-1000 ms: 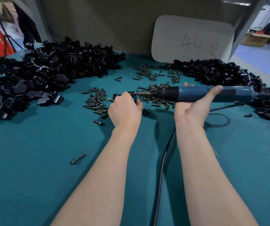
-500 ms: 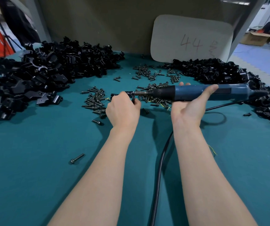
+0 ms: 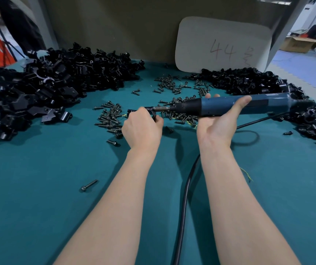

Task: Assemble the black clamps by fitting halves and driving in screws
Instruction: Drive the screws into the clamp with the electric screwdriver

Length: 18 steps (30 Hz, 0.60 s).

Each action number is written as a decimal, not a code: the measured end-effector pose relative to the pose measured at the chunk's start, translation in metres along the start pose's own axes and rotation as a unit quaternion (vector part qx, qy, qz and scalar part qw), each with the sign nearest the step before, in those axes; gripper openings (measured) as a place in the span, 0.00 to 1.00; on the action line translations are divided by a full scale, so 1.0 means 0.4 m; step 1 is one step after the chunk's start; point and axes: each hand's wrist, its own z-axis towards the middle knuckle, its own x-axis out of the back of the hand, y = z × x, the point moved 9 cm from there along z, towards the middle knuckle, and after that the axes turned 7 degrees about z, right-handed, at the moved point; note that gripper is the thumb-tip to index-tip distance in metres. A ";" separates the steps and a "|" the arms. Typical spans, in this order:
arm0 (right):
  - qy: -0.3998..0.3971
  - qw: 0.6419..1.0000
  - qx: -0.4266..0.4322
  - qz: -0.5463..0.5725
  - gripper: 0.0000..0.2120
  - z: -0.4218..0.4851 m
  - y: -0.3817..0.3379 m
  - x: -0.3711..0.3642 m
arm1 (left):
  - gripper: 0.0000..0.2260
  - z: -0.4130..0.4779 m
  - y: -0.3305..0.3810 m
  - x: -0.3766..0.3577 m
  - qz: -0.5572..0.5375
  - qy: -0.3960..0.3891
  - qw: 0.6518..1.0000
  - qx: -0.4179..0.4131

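The left hand (image 3: pixel 142 129) clenches a black clamp (image 3: pixel 150 110). The right hand (image 3: pixel 218 121) wraps the blue screwdriver (image 3: pixel 222 106), its bit against the clamp. Loose screws (image 3: pixel 109 119) crowd just beside both grips, and the cord (image 3: pixel 184 197) trails between the forearms.

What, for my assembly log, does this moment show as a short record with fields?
left hand: grips a black clamp above the table
right hand: holds the electric screwdriver level, bit pointing left at the clamp
screws: loose, scattered beyond the hands
left pile: black clamp parts
right pile: more black parts
cable: runs between the forearms
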 end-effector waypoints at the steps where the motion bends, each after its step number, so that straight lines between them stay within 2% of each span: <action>1: 0.000 1.000 -0.002 -0.001 0.26 0.000 0.001 0.000 | 0.10 0.000 -0.001 0.000 -0.001 -0.001 1.000 0.002; 18: -0.012 1.000 -0.013 -0.008 0.27 -0.002 0.012 0.003 | 0.10 0.001 -0.001 0.001 0.004 0.011 1.000 -0.002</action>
